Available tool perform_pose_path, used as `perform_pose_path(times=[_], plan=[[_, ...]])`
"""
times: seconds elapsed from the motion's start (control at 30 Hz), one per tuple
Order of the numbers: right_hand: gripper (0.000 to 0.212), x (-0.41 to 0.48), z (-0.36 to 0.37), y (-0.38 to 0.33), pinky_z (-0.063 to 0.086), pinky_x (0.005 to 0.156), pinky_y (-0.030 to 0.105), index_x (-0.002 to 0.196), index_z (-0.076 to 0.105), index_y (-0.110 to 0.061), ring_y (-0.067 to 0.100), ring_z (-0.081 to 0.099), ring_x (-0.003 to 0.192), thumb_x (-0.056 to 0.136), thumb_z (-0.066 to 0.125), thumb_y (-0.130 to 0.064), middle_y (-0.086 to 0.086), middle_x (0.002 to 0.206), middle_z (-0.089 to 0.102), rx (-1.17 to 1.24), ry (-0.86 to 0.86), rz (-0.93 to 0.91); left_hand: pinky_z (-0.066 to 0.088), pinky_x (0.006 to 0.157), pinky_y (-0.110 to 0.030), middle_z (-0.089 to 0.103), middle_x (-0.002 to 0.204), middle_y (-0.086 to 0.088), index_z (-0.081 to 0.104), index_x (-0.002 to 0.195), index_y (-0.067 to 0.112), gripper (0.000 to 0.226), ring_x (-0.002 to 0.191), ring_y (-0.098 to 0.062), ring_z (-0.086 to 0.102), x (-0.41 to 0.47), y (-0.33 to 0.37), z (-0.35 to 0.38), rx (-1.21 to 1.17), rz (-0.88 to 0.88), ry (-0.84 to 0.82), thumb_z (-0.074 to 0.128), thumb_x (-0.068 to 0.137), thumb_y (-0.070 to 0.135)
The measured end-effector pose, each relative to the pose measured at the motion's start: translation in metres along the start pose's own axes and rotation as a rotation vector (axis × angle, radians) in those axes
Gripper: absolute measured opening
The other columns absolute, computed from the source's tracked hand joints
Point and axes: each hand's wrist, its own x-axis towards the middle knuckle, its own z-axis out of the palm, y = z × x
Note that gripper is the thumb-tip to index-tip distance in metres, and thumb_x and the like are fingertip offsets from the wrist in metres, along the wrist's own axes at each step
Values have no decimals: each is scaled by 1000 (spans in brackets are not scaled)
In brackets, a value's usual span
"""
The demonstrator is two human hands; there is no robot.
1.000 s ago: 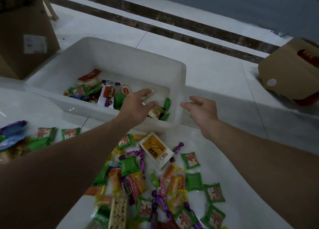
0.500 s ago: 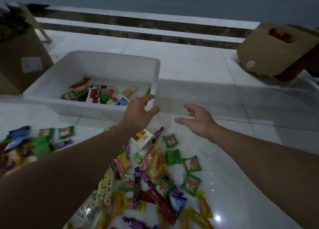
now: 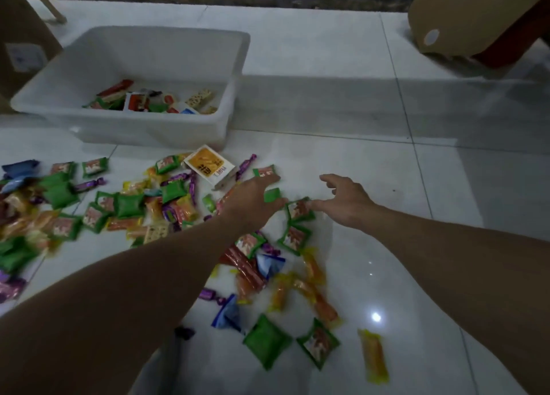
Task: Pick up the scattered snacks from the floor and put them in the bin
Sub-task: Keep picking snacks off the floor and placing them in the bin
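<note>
A white plastic bin [image 3: 154, 126] stands on the floor at upper left with several snacks lying in it. Scattered snacks cover the tiles in front of it: green packets, orange and purple sweets, and a white-and-orange carton [image 3: 208, 165]. My left hand [image 3: 250, 201] reaches low over the pile, fingers spread, next to a small green packet [image 3: 272, 194]. My right hand [image 3: 345, 199] is open beside it, its fingertips at another green packet [image 3: 299, 210]. Neither hand holds anything.
A cardboard box [image 3: 20, 37] stands at the far left behind the bin. A tipped brown carton [image 3: 464, 16] lies at upper right. More snacks [image 3: 38, 216] are heaped at the left edge. White glossy tiles [image 3: 387, 162] stretch to the right.
Both hands have dropped from the bin's near corner down to the snack pile. The view has tilted down, so the bin now sits higher and further left.
</note>
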Motion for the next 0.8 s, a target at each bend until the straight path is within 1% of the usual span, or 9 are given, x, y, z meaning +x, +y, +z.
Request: perform_pose_path(times=[0.07, 0.17, 0.27, 0.33, 0.4, 0.5, 0.6, 0.7, 0.8], plan=[[84, -5, 3, 11, 39, 107, 36, 147, 36, -21, 25, 41, 134, 77, 76, -44, 6, 148, 40, 0, -1, 21, 37, 101, -31, 50, 142, -4, 45, 140, 26, 58, 126, -24, 48, -7, 2, 13, 17, -7, -38, 63, 87, 43], [83, -10, 6, 21, 39, 107, 34, 146, 36, -21, 25, 42, 133, 77, 76, -43, 6, 149, 40, -11, -14, 30, 40, 104, -35, 50, 141, -4, 44, 140, 28, 61, 127, -23, 48, -13, 1, 33, 53, -1, -103, 66, 85, 43], [82, -13, 7, 28, 40, 106, 35, 146, 37, -21, 24, 43, 131, 77, 77, -41, 6, 147, 42, 3, -20, 31, 43, 99, -35, 48, 141, -8, 41, 141, 32, 63, 124, -25, 49, -15, 1, 46, 125, -2, -179, 67, 85, 42], [82, -15, 6, 32, 40, 106, 35, 145, 38, -20, 24, 44, 131, 76, 77, -41, 7, 145, 44, 24, -11, 33, 44, 99, -38, 43, 142, -11, 38, 143, 32, 63, 126, -29, 46, -15, 3, 53, 186, 1, -239, 64, 87, 41], [80, -18, 5, 36, 41, 105, 35, 145, 39, -20, 24, 45, 130, 77, 77, -40, 7, 144, 45, 42, -2, 37, 46, 96, -41, 44, 136, -13, 37, 143, 32, 63, 122, -31, 47, -14, 6, 60, 204, -4, -279, 65, 87, 38], [79, -21, 5, 43, 41, 105, 34, 144, 40, -19, 23, 46, 129, 77, 77, -40, 7, 143, 46, 44, 0, 48, 46, 91, -36, 46, 126, -14, 36, 143, 32, 65, 116, -31, 49, -12, 7, 70, 232, -5, -300, 67, 86, 31], [77, -25, 5, 49, 41, 102, 32, 143, 41, -20, 23, 48, 127, 77, 76, -40, 7, 142, 47, 11, -13, 58, 45, 92, -34, 47, 124, -14, 43, 139, 27, 64, 114, -31, 49, -12, 13, 80, 177, -33, -277, 72, 82, 23], [75, -27, 7, 54, 42, 94, 28, 141, 44, -20, 24, 52, 122, 76, 77, -39, 7, 139, 50, -50, -52, 52, 43, 78, -25, 58, 114, -11, 57, 122, 19, 52, 103, -27, 57, -8, 19, 84, 99, -47, -276, 78, 75, 17], [70, -30, 13, 58, 45, 87, 26, 133, 52, -19, 22, 58, 111, 72, 80, -38, 7, 129, 57, -74, -116, 52, 44, 75, -22, 64, 109, -8, 61, 113, 13, 41, 95, -19, 58, -4, 20, 81, 19, -60, -234, 77, 76, 8]])
